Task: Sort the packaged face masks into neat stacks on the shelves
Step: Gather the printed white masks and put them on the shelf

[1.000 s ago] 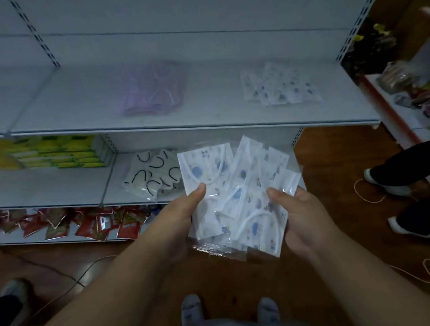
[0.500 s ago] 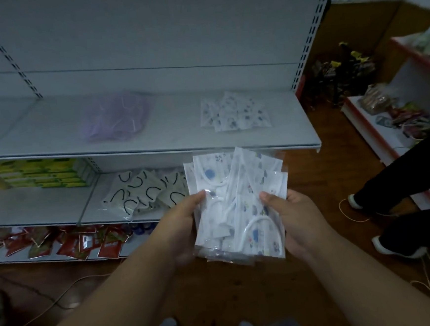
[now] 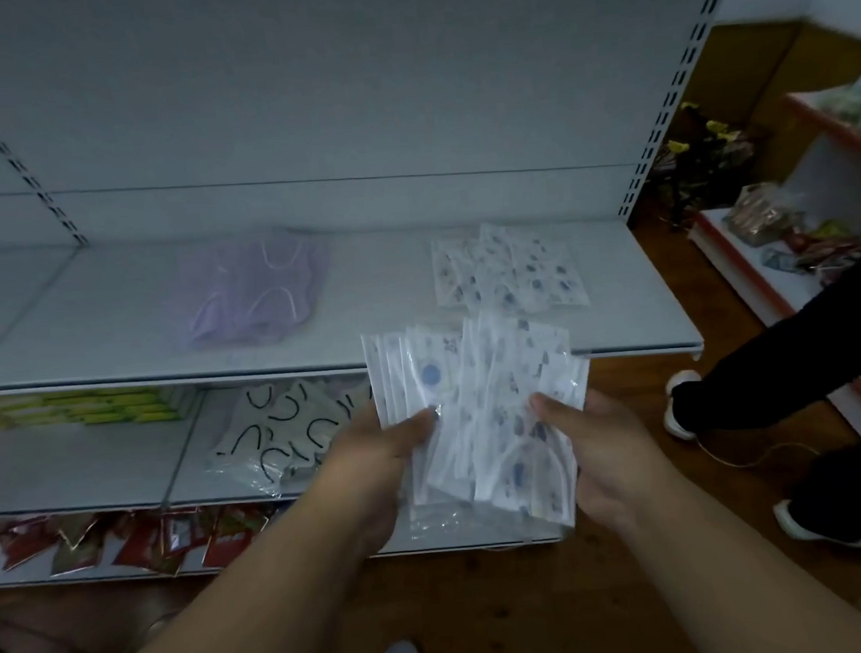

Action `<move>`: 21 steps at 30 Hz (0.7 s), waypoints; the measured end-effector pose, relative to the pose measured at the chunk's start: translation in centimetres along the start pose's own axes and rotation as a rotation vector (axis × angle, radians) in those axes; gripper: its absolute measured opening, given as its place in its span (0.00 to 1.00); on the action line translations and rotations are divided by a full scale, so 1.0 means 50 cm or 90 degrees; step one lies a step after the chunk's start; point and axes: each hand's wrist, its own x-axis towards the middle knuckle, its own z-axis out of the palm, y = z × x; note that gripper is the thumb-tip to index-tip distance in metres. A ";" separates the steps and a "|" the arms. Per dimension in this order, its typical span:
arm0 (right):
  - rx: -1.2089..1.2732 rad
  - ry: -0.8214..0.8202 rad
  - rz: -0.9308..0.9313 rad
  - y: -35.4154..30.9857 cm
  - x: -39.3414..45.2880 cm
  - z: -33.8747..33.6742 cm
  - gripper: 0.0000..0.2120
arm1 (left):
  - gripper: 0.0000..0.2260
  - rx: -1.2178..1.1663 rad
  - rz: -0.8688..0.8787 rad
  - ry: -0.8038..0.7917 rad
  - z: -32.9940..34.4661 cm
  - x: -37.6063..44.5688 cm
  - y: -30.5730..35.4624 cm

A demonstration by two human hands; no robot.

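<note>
Both hands are clamping a fanned bundle of clear-wrapped white masks with blue prints (image 3: 482, 415), left hand (image 3: 377, 464) and right hand (image 3: 603, 446) pinching opposite edges, thumbs on top. Light, floppy, slick film looks likely to slide; squeezing both sides seems safest. Matching printed packets (image 3: 509, 271) are lying beyond the fingers on the grey metal shelf (image 3: 108, 320).

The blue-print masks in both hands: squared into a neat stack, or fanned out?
Fanned out. The blue-print mask packets sit at differing angles with edges offset, the left hand and right hand gripping their sides.
</note>
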 end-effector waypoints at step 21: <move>-0.358 0.152 -0.184 -0.337 0.427 -0.067 0.05 | 0.03 0.312 0.144 0.116 0.282 0.406 0.191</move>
